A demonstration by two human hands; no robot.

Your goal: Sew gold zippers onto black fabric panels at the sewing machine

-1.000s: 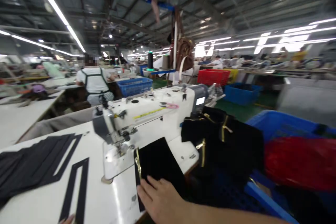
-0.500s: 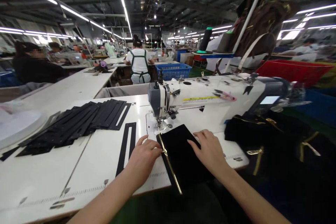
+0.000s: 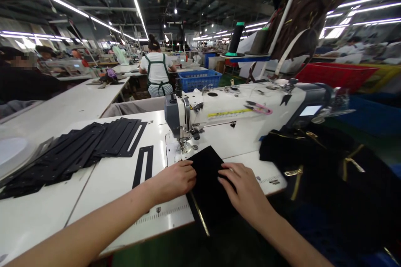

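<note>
A black fabric piece (image 3: 208, 175) lies at the front edge of the sewing machine table, its far end close to the presser foot (image 3: 186, 147). Along its left edge runs a gold-toothed zipper (image 3: 199, 212), partly covered by my left hand (image 3: 178, 178). The fingers of that hand are closed over the zipper edge, hiding the zipper pull. My right hand (image 3: 244, 181) rests on the fabric's right side, thumb a little apart from the bent fingers. Left of my hands lies a single black slotted strip (image 3: 138, 171), partly behind my left forearm.
Overlapping black slotted strips (image 3: 78, 146) cover the table's left. Black pieces with gold zippers (image 3: 326, 171) heap at the right. Pink-handled thread snips (image 3: 260, 107) sit on the sewing machine (image 3: 238, 96). A co-worker (image 3: 157, 69) in a green apron is ahead, near a blue crate (image 3: 200, 80).
My left hand has moved up the zipper toward the presser foot and now covers its upper part. My right hand's thumb and fingers have drawn closer together. The whole view has shifted slightly.
</note>
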